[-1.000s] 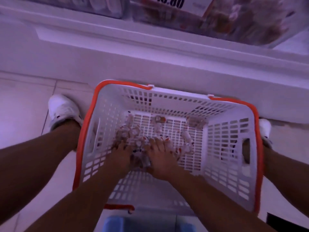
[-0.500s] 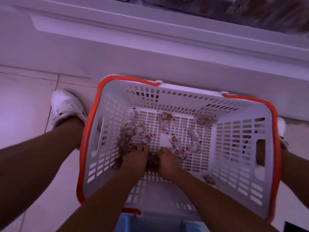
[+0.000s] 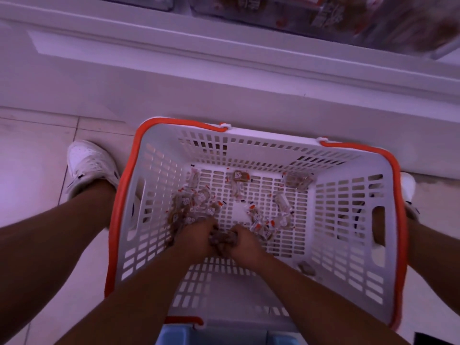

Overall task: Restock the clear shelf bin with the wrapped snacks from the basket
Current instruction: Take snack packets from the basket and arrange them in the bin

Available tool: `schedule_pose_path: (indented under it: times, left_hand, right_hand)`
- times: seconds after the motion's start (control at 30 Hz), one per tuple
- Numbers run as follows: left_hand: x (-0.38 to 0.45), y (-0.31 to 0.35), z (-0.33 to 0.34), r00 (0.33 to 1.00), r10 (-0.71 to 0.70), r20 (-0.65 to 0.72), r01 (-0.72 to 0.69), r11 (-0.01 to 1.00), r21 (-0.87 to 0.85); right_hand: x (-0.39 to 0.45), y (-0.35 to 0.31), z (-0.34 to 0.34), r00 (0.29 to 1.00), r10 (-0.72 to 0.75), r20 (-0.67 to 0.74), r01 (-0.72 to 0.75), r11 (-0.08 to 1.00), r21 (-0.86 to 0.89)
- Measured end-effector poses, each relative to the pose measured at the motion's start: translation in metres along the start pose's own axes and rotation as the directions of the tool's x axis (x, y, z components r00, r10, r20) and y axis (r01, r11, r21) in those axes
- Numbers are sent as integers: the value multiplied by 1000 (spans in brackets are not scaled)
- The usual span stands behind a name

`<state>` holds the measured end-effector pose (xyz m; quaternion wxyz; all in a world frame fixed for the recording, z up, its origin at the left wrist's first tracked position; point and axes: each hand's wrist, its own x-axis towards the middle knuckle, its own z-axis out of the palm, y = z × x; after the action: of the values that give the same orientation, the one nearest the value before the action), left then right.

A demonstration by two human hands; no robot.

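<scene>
A pale tiled floor (image 3: pixel 37 150) runs up to the white base of a shelf unit (image 3: pixel 224 78), and on that floor, right against the base, sits a white slotted basket (image 3: pixel 348 245) with an orange rim.

Above the basket, at the top edge of the view, a clear bin (image 3: pixel 336 16) on the shelf shows as a blur of brown and red packets; its details cannot be made out.

Inside the basket, wrapped snacks (image 3: pixel 239 176) lie scattered over the bottom: a thicker heap toward its left wall, a few near its far wall, a loose string right of centre, and a single one on the near right.

Both hands are down in the basket, near the middle of its bottom, close together. The left hand (image 3: pixel 196 237) is curled round a clump of snacks, and the right hand (image 3: pixel 245 241) is curled round the same bunch (image 3: pixel 222 240), which shows between the two fists.

Left of the basket stands a white shoe (image 3: pixel 89 165); another white shoe (image 3: pixel 408 188) peeks out beyond the basket's right wall. Below the basket's near edge a blue object (image 3: pixel 211 334) shows, too cropped to identify.
</scene>
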<state>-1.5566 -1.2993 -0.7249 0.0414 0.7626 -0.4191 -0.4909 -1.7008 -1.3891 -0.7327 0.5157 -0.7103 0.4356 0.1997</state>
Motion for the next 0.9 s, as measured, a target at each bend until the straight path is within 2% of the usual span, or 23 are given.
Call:
schedule_pose_path:
  times: [0.1, 0.2, 0.3, 0.33, 0.37, 0.4, 0.47, 0.53, 0.6, 0.67, 0.73, 0.8, 0.9]
  left_hand:
    - [10, -4, -21, 999, -43, 17, 44, 992, -117]
    - [19, 3, -50, 997, -76, 2, 76, 981, -178]
    - [16, 19, -80, 992, -34, -124, 3, 970, -242]
    - [13, 28, -91, 988, -61, -140, 14, 947, -320]
    - [7, 38, -103, 988, -87, -128, 16, 880, -475]
    - [-2, 51, -117, 989, -80, -129, -6, 830, -557]
    - [-20, 80, -150, 986, -20, -165, -93, 760, -644]
    - [-43, 111, -182, 984, 73, -164, -164, 740, -653]
    - [-73, 142, -210, 967, 184, -177, -255, 721, -644]
    - [-109, 167, -233, 950, 230, -211, -312, 702, -640]
    - [-141, 188, -245, 937, 216, -274, -347, 654, -673]
    - [-162, 204, -242, 921, 154, -357, -375, 592, -713]
    - [-173, 224, -223, 889, 27, -457, -404, 516, -755]
  right_hand:
    - [3, -8, -18, 999, -33, -40, 35, 998, 58]
    - [3, -18, -50, 994, 17, -106, 3, 982, 188]
    - [-6, -29, -95, 991, 25, -135, 8, 970, 243]
    - [-14, -35, -113, 994, 30, -107, 2, 959, 283]
    - [-22, -42, -130, 997, 28, -76, -1, 940, 340]
    - [-33, -50, -147, 999, 23, -47, -3, 920, 393]
    - [-60, -73, -178, 1000, -16, -1, 14, 855, 519]
    - [-90, -99, -205, 995, -88, 40, 38, 739, 672]
    - [-124, -128, -227, 987, -157, 23, 88, 662, 744]
    - [-158, -150, -241, 977, -213, 4, 124, 581, 804]
    - [-190, -166, -249, 957, -289, 0, 155, 514, 844]
    - [-215, -177, -246, 934, -354, -43, 226, 494, 840]
    - [-225, -190, -228, 919, -297, -259, 389, 574, 721]
